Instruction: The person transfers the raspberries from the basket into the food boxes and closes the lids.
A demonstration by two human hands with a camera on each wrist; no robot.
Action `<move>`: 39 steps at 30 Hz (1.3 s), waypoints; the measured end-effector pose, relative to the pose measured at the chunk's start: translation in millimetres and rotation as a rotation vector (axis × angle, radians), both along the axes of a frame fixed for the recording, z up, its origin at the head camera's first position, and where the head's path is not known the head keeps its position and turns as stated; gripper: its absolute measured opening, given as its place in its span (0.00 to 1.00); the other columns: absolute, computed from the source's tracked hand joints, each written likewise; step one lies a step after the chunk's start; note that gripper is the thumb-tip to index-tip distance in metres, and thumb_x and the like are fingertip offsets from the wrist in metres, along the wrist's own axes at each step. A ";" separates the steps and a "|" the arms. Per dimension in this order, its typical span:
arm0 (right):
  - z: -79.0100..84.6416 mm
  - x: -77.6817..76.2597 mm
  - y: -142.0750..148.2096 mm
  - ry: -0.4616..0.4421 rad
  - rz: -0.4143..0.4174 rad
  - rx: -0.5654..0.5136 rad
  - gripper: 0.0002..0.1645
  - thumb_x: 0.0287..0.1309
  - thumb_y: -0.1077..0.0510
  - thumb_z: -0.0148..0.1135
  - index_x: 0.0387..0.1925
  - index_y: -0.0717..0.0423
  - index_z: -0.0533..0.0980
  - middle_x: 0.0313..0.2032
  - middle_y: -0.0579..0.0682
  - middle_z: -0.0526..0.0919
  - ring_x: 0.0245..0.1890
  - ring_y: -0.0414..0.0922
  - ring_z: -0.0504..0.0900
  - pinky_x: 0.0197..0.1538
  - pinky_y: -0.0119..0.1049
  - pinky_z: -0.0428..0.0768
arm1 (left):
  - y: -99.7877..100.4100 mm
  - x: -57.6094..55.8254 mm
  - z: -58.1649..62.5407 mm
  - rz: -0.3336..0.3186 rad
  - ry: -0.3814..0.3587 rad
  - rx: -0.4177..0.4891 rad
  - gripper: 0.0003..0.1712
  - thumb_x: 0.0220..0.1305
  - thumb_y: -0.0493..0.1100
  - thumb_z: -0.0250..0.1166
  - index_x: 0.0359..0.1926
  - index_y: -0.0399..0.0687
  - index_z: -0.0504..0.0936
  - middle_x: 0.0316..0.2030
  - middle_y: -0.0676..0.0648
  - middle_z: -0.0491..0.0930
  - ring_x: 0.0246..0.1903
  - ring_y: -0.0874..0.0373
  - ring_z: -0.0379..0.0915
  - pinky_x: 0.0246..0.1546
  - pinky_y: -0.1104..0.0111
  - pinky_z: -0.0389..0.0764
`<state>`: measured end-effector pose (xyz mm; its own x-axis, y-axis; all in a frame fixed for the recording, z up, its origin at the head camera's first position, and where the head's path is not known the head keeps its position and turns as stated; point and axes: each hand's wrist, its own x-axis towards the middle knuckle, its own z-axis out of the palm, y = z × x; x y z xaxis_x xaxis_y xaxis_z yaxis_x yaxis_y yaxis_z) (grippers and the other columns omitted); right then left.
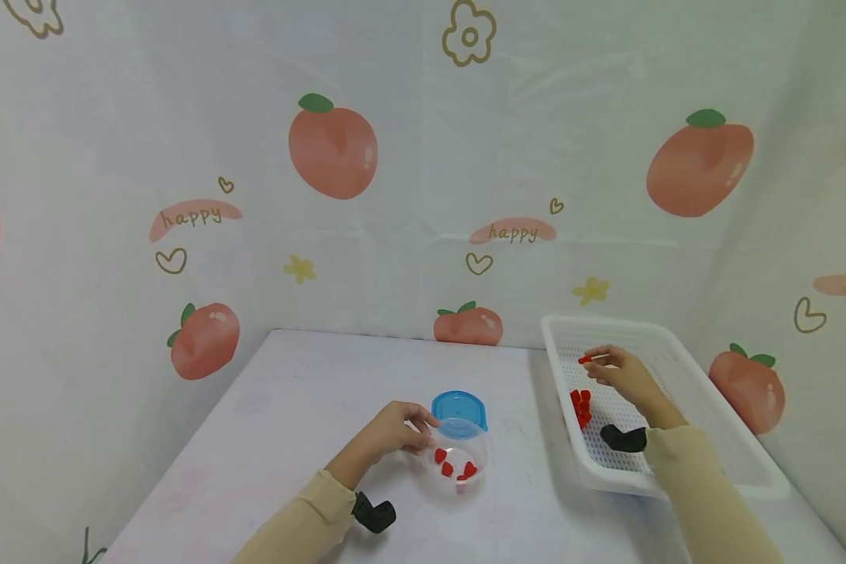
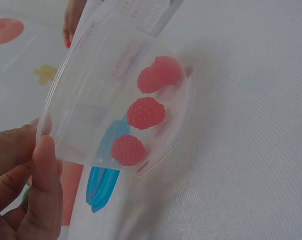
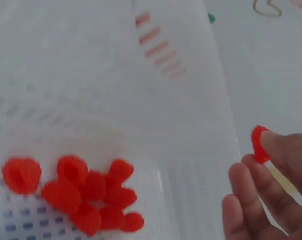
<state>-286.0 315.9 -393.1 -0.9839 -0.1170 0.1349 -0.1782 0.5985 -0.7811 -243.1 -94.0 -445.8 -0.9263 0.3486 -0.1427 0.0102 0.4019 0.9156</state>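
A clear plastic tub [image 1: 479,458] stands on the table with several red raspberries [image 2: 145,113] at its bottom. My left hand [image 1: 399,428] pinches the tub's rim between thumb and fingers, on its left side. Over the white basket [image 1: 701,376], my right hand [image 1: 622,372] pinches one raspberry [image 3: 260,144] between thumb and fingertips. Below that hand, more raspberries [image 3: 85,192] lie in a cluster on the basket's perforated floor. A blue lid [image 1: 459,408] rests on the table just behind the tub.
The basket's raised wall [image 1: 562,392] runs between the tub and the raspberry cluster. A printed curtain [image 1: 395,258] hangs behind the white table [image 1: 324,376]. Black wrist mounts [image 1: 374,513] sit at both sleeves.
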 end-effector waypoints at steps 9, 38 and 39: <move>12.7 5.6 -32.3 0.138 -0.083 -0.172 0.25 0.67 0.54 0.58 0.56 0.69 0.68 0.44 0.57 0.81 0.33 0.25 0.79 0.42 0.20 0.80 | 0.4 -0.5 0.7 0.003 -0.006 -0.006 0.15 0.54 0.35 0.72 0.44 0.40 0.84 0.31 0.46 0.76 0.25 0.58 0.75 0.32 0.69 0.84; 7.5 69.9 -141.0 0.122 0.169 -0.334 0.17 0.62 0.60 0.62 0.50 0.64 0.73 0.45 0.63 0.79 0.36 0.37 0.83 0.44 0.26 0.81 | -0.4 -1.4 -1.2 -0.011 0.004 0.007 0.14 0.54 0.35 0.72 0.44 0.39 0.84 0.31 0.46 0.75 0.25 0.58 0.76 0.33 0.68 0.85; 3.4 71.3 -143.8 0.119 0.173 -0.332 0.17 0.62 0.60 0.63 0.49 0.63 0.73 0.45 0.62 0.79 0.35 0.37 0.83 0.44 0.26 0.81 | -0.5 -1.4 -1.1 -0.012 0.004 0.008 0.14 0.54 0.35 0.72 0.44 0.39 0.84 0.31 0.46 0.75 0.25 0.58 0.76 0.33 0.68 0.85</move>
